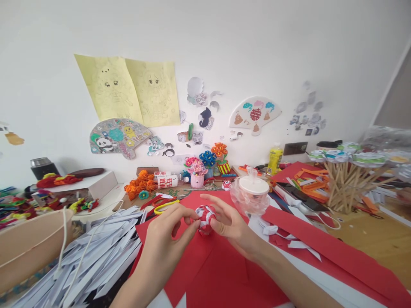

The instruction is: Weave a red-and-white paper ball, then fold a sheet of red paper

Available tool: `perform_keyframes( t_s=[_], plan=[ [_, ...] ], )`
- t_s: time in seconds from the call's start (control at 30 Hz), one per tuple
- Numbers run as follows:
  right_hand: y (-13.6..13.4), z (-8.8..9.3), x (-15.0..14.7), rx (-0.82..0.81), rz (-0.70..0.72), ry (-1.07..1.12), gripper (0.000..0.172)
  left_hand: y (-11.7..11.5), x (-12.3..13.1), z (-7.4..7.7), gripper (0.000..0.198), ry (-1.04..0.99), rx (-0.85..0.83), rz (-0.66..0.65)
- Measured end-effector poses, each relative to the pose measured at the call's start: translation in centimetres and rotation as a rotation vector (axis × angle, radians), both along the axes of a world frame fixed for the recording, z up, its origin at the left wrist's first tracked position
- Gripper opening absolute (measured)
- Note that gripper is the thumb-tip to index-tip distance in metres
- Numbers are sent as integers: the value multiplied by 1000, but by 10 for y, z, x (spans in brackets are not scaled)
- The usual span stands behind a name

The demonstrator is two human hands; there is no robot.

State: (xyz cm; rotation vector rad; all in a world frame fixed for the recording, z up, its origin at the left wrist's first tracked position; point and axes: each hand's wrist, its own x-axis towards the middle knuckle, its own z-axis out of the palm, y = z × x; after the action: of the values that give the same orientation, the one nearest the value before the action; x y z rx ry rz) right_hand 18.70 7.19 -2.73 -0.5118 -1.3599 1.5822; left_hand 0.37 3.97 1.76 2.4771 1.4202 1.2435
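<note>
Between my two hands is a small ball woven from red and white paper strips (205,217), held just above red paper sheets (221,265). My left hand (170,226) pinches the ball's left side with thumb and forefinger. From the right, my right hand (229,224) grips the ball with its thumb on the near side and its fingers curved behind. Part of the ball is hidden by the fingers. Close behind the left hand lie scissors with yellow handles (165,206). A similar red and white paper ball (226,185) rests farther back.
A pile of white paper strips (105,252) spreads at the left beside a beige bin (32,239). A plastic-wrapped lidded cup (253,186) stands right of my hands. Farther right are a phone (302,196) and a bundle of wooden sticks (343,184). Small flower pots (197,179) line the wall.
</note>
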Motion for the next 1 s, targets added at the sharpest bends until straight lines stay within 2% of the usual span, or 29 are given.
perform_keyframes(
  t_s=[0.2,0.47,0.57,0.67,0.8,0.87,1.0],
  plan=[
    [4,-3,-1,36,-13,-33,67,-1,1,-4,9,112,129,13],
    [1,-2,-1,24,-25,-61,68,-2,1,-11,9,264,526,44],
    [2,-4,-2,27,-12,-52,67,-3,2,-10,10,326,581,43],
    [5,-5,-2,34,-10,-23,66,-3,2,-9,9,227,442,50],
    [6,-5,-1,47,6,22,64,-1,3,-7,12,-29,46,43],
    [7,-5,-1,54,11,27,65,1,3,-6,17,-127,-97,36],
    [7,-7,0,47,-2,8,67,1,2,-6,23,-250,-231,28]
  ],
)
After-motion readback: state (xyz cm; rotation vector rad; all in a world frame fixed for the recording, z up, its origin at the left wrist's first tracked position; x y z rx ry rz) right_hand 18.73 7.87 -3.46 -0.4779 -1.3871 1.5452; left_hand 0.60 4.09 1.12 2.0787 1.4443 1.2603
